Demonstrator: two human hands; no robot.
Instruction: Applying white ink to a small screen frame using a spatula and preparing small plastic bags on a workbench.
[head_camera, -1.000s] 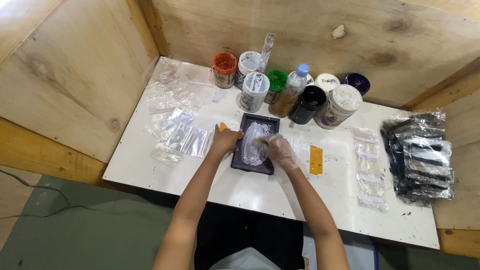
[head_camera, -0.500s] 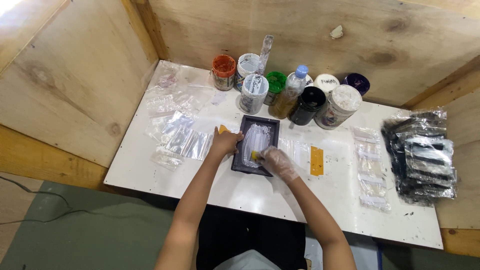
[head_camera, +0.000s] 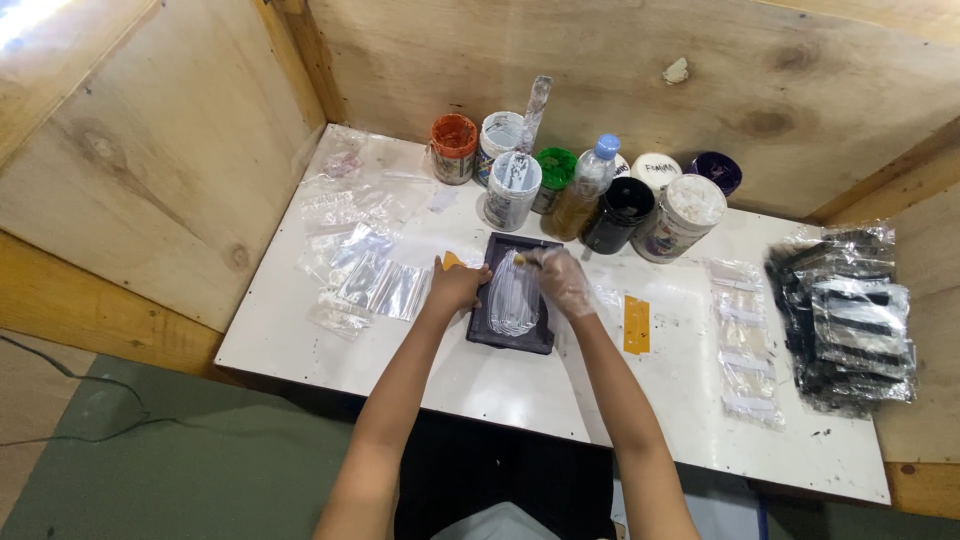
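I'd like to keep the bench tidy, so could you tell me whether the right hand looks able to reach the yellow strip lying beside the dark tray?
Probably yes: the right hand is close to the yellow strip, with only bare table between.

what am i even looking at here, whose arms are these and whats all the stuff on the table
No machine here: these are a person's two bare arms, filmed by one camera on their head, looking down. They work at a white table set in a plywood corner. The left hand rests on the left edge of a small dark tray, which has a clear film smeared with white paste on it. The right hand, in a thin clear glove, is at the tray's top right corner; what it grips is too small to tell. Behind the tray stand paint tubs and a plastic bottle. Clear bags lie to the left, a yellow strip and black packets to the right.
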